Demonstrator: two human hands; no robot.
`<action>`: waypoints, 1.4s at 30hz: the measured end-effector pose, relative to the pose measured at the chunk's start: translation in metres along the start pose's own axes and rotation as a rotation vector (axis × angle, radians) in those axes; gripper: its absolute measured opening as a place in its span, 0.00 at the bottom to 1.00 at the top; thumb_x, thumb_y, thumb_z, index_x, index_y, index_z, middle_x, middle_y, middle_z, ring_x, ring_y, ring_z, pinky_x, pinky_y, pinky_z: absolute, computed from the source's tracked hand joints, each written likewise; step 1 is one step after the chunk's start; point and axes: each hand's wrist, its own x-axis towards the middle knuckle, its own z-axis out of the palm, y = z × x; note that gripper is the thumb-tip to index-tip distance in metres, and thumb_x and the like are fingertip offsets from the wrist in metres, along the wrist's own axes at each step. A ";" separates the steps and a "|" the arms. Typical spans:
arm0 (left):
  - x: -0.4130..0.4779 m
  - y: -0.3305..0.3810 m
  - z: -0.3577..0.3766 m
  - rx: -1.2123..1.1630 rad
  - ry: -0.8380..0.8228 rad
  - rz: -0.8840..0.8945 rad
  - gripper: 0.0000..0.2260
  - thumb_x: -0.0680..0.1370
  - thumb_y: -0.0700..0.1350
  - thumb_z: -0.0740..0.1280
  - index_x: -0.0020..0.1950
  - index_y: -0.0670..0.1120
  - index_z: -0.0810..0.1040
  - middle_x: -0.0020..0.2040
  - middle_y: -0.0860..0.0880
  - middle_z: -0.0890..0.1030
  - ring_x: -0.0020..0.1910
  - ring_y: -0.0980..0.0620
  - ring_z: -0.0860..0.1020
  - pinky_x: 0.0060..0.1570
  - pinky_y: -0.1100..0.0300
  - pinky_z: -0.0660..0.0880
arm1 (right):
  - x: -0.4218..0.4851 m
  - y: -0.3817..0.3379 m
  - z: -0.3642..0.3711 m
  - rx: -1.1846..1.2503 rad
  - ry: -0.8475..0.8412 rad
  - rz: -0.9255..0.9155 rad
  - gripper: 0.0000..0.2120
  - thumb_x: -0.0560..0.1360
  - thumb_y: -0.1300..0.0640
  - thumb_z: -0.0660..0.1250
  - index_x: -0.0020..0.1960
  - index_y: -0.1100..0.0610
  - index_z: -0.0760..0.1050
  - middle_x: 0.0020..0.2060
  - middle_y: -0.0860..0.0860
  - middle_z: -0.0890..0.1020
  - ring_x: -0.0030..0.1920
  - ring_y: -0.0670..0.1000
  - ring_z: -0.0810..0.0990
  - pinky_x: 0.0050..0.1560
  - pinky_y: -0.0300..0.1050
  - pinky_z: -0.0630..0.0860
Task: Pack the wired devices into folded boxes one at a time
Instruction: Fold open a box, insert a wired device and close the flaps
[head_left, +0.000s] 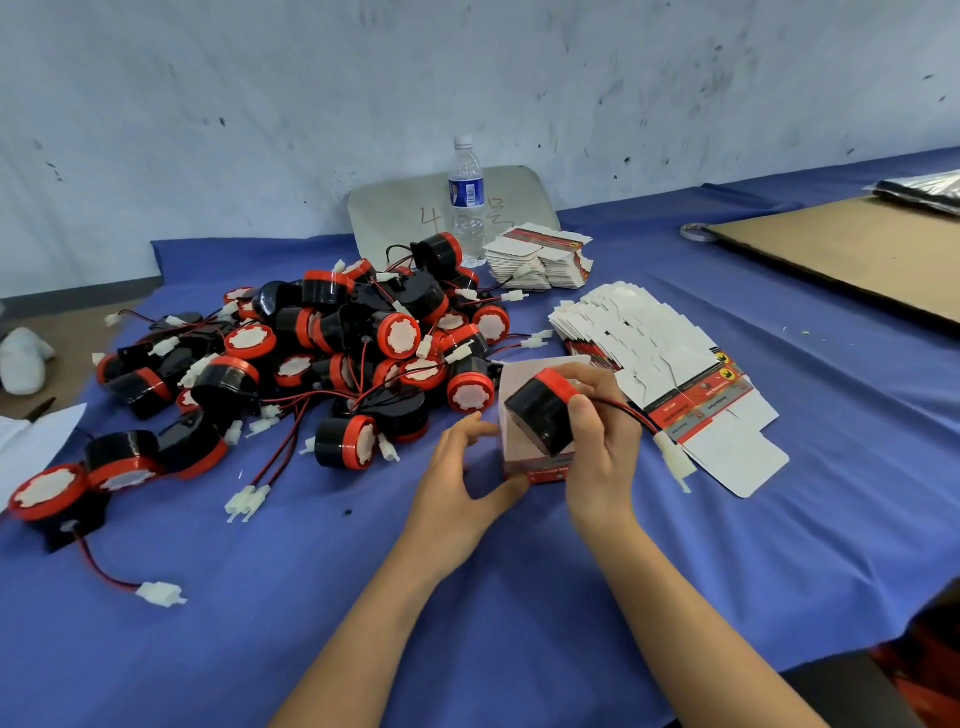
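My right hand grips a black device with a red rim over the open top of a small folded box. The device's red and black wire runs right to a white plug hanging beside the box. My left hand holds the box from the left, thumb against its lower front and fingers curved near its side. A heap of the same black and red wired devices covers the blue cloth to the left.
Flat unfolded boxes fan out right of my hands, with another stack behind them. A water bottle stands at the wall before a grey board. A brown cardboard sheet lies at the far right. A loose device sits near the left edge.
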 end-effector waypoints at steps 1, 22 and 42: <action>0.000 -0.001 0.000 -0.019 -0.022 -0.003 0.17 0.73 0.45 0.75 0.53 0.60 0.71 0.59 0.72 0.72 0.65 0.62 0.70 0.57 0.68 0.68 | 0.001 0.000 0.000 0.014 0.011 0.012 0.09 0.72 0.52 0.57 0.45 0.52 0.76 0.41 0.42 0.81 0.42 0.41 0.77 0.42 0.32 0.72; -0.004 -0.002 0.007 0.063 0.230 0.022 0.47 0.66 0.44 0.79 0.65 0.78 0.51 0.53 0.66 0.73 0.53 0.68 0.74 0.46 0.77 0.70 | 0.000 0.008 0.000 -0.622 -0.212 -0.034 0.08 0.68 0.57 0.71 0.47 0.58 0.81 0.45 0.49 0.81 0.46 0.52 0.77 0.46 0.42 0.74; -0.013 0.017 0.008 0.607 0.146 0.021 0.23 0.81 0.41 0.60 0.74 0.58 0.66 0.80 0.46 0.47 0.55 0.40 0.78 0.45 0.52 0.77 | 0.000 0.014 0.002 -0.496 -0.280 0.176 0.11 0.80 0.61 0.61 0.47 0.48 0.62 0.41 0.52 0.85 0.39 0.56 0.79 0.38 0.49 0.73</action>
